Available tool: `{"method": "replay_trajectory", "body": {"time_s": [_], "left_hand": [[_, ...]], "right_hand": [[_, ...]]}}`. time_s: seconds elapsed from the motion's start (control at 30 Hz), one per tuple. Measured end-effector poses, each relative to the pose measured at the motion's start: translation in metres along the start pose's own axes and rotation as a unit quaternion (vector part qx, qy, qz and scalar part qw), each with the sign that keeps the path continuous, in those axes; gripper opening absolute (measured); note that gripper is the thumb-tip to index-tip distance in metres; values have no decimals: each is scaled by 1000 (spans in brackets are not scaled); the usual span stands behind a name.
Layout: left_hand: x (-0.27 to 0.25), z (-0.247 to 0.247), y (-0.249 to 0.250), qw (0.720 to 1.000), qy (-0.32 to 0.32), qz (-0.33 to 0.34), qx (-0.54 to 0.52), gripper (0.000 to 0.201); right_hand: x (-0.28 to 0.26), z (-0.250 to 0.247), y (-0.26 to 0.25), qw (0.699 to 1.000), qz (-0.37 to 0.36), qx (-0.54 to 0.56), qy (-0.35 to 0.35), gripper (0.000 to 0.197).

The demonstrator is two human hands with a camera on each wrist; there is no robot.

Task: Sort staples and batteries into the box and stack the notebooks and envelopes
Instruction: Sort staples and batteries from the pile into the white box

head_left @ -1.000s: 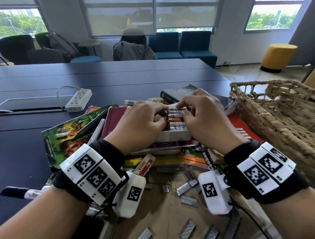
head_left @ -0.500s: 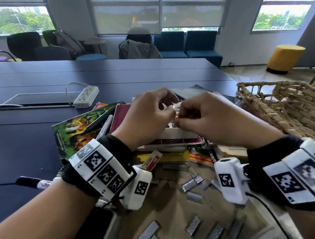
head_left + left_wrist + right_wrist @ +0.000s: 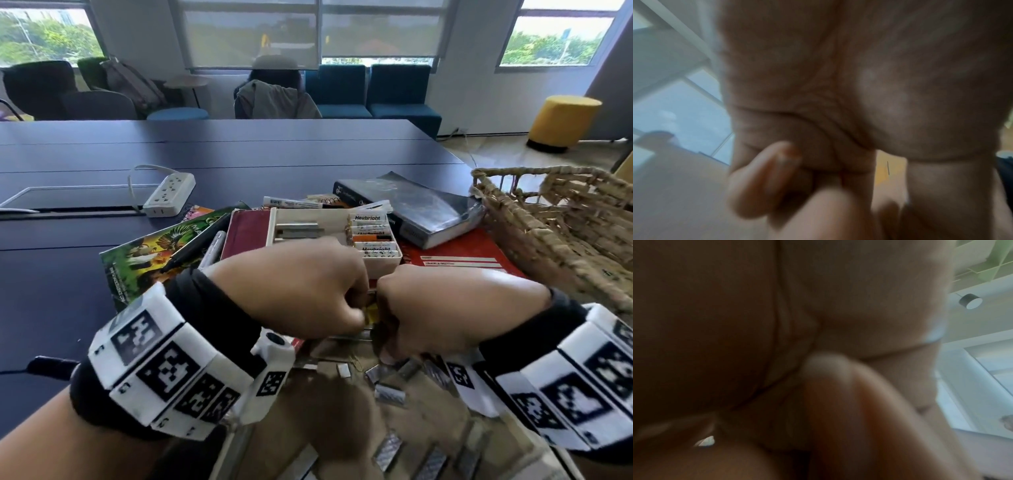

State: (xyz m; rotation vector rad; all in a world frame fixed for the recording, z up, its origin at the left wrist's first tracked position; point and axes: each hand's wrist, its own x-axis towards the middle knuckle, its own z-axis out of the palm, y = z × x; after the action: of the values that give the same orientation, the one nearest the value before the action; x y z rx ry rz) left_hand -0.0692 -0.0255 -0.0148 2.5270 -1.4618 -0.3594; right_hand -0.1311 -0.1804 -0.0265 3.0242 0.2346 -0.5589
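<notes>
A white box [image 3: 301, 214] lies on a maroon notebook [image 3: 245, 233]. Staple strips [image 3: 298, 230] fill its left compartment and batteries [image 3: 371, 233] its right. Nearer to me, my left hand [image 3: 308, 287] and right hand [image 3: 445, 308] are curled into fists with knuckles touching. They hover over loose staple strips [image 3: 388, 394] on a brown envelope [image 3: 342, 428]. The blurred left wrist view shows fingers [image 3: 764, 175] folded into the palm, and the right wrist view shows curled fingers [image 3: 849, 402]. Nothing shows in either hand.
A wicker basket [image 3: 565, 222] stands at the right, beside a red notebook [image 3: 462, 255] and a black book [image 3: 421, 205]. A green picture book [image 3: 150, 253], a black pen [image 3: 195, 246], markers [image 3: 294, 202] and a power strip [image 3: 169, 193] lie to the left and behind.
Both hands have left the box and drawn back toward me, down over the loose staples. The box with batteries and staples now shows uncovered.
</notes>
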Motion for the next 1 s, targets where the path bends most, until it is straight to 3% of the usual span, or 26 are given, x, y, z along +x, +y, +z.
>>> {"method": "replay_trajectory", "body": {"time_s": [0.1, 0.37, 0.57, 0.73, 1.0], "left_hand": [[1, 2, 4, 999, -44, -8, 22, 28], [4, 1, -4, 998, -52, -36, -25, 25], [5, 3, -5, 998, -46, -36, 19, 24], [4, 4, -6, 996, -84, -29, -24, 22], [11, 17, 15, 990, -85, 17, 108, 33]], "right_hand": [[5, 3, -1, 1000, -21, 3, 14, 25], [15, 12, 1, 998, -32, -8, 48, 29], [18, 11, -3, 998, -37, 9, 43, 34], [6, -4, 7, 998, -20, 55, 30, 17], [0, -22, 36, 979, -17, 141, 143, 27]]}}
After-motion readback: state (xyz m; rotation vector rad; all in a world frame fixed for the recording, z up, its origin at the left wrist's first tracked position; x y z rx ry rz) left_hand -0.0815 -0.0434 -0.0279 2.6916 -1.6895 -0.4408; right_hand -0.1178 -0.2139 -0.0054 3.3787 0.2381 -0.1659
